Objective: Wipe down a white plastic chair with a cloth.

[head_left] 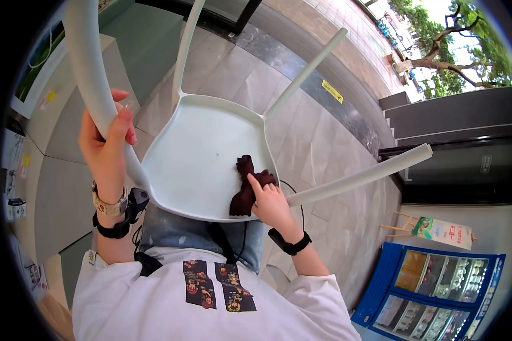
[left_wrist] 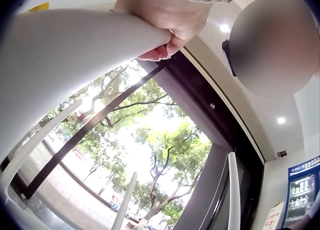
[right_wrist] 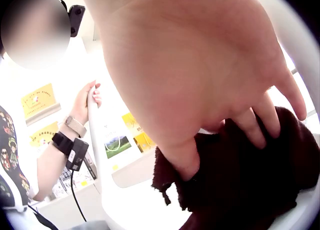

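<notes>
A pale plastic chair [head_left: 205, 153] stands tilted before the person, its broad panel facing up and its legs pointing outward from the corners. The left hand [head_left: 109, 128] grips the thick leg at the left, fingers and thumb wrapped round it; the left wrist view shows this hand [left_wrist: 167, 27] from close by. On the panel's right part lies a crumpled dark brown cloth [head_left: 243, 199]. Fingers of the right hand [head_left: 274, 206] press down on the cloth, the index finger extended. In the right wrist view the right hand's palm [right_wrist: 195, 65] faces the camera, fingertips hidden in the cloth's folds.
Beyond the chair spreads a grey tiled floor [head_left: 318, 131]. A light counter [head_left: 68, 131] stands close on the left. To the right are a blue display fridge [head_left: 381, 278] and a sign on a wooden easel [head_left: 442, 230]. A thin black cable [head_left: 302, 211] hangs near the right wrist.
</notes>
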`<state>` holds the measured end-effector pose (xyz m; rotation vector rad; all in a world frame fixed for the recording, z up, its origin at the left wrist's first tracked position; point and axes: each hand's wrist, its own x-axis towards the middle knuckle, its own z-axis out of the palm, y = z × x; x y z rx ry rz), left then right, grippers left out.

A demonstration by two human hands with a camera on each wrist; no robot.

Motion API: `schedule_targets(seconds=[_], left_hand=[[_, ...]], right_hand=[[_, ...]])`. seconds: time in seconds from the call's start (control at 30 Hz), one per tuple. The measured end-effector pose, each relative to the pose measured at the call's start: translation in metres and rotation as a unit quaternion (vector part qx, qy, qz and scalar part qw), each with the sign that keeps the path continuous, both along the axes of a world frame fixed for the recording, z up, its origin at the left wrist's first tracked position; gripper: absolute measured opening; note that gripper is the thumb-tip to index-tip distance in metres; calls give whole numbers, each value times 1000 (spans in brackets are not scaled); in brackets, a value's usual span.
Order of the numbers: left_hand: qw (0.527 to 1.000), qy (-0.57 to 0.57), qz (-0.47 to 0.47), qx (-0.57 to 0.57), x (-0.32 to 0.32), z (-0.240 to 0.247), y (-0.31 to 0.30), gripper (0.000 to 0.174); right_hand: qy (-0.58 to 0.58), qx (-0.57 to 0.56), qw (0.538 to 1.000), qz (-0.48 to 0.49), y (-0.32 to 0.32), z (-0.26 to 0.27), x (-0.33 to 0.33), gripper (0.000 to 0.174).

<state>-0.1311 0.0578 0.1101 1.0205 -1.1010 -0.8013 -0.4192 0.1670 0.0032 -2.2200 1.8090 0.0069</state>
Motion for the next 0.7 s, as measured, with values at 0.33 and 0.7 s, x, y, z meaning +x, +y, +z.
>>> schedule_targets(seconds=[0.33, 0.7], left_hand=[[1000, -2, -19, -23, -1, 4, 0, 21], [999, 27, -31, -11, -3, 7, 4, 21]], right_hand=[[49, 95, 990, -92, -53, -71, 27, 68], [-299, 100, 926, 208, -87, -66, 125, 55]])
